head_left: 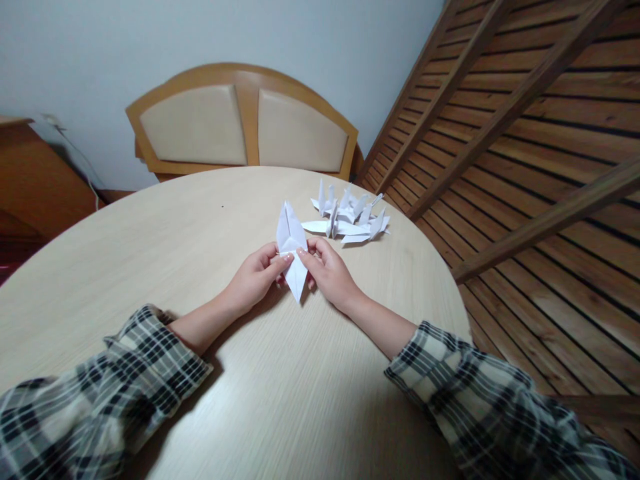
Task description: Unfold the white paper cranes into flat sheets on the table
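1. On my head feed, the folded white paper diamond (291, 230) sits close to the centre of the frame, between the two hands, above the round pale wooden table (125, 267).
2. I read its long axis as running nearly straight up and down the frame, the lower tip slightly right of the upper one. The hands meet it from the sides, across that axis, around its waist.
3. I see the left hand (256, 273) pinching the left edge, thumb on top; its fingers are partly hidden below.
4. I see the right hand (330, 272) pinching the right edge likewise, its thumb just beside the other. Neither hand is clearly nearer; both touch the paper.
5. I cannot tell whether the diamond's lower tip touches the tabletop.
6. Right of the upper point, I have a cluster of white paper cranes (376, 230), nearer the right hand. One wing tip appears just beside the diamond; I can't confirm contact.
7. Beyond, I see an arched headboard (300, 127) at upper centre and wooden slats (530, 143) at right.
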Tool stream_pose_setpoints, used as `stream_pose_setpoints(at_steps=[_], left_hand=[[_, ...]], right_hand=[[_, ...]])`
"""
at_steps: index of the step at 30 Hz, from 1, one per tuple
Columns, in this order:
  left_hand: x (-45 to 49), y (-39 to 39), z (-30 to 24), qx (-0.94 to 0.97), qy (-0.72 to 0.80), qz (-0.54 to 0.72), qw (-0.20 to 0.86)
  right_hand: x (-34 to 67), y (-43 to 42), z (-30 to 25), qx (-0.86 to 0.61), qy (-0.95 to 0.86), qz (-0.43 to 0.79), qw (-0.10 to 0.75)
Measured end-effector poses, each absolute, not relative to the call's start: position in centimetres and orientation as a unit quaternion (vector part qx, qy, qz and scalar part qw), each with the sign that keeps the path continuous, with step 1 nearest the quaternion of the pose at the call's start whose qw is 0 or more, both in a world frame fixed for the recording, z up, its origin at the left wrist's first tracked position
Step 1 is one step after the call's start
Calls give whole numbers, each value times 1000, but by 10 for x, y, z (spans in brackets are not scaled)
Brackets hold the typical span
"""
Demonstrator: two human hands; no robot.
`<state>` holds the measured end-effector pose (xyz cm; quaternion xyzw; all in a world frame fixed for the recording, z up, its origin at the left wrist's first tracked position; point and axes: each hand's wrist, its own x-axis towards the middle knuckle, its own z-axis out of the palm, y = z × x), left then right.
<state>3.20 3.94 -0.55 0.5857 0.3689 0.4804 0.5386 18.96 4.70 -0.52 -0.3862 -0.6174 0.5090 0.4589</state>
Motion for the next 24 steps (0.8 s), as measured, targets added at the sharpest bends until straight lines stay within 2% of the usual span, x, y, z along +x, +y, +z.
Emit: stream_pose_setpoints(at_steps=[11,24], left_hand=[[32,39,-5,587,365,472,547],[32,39,-3,596,373,466,537]], right_hand=[[192,46,-7,-399,-647,449,469],[192,46,-7,-407,-650,442,466]])
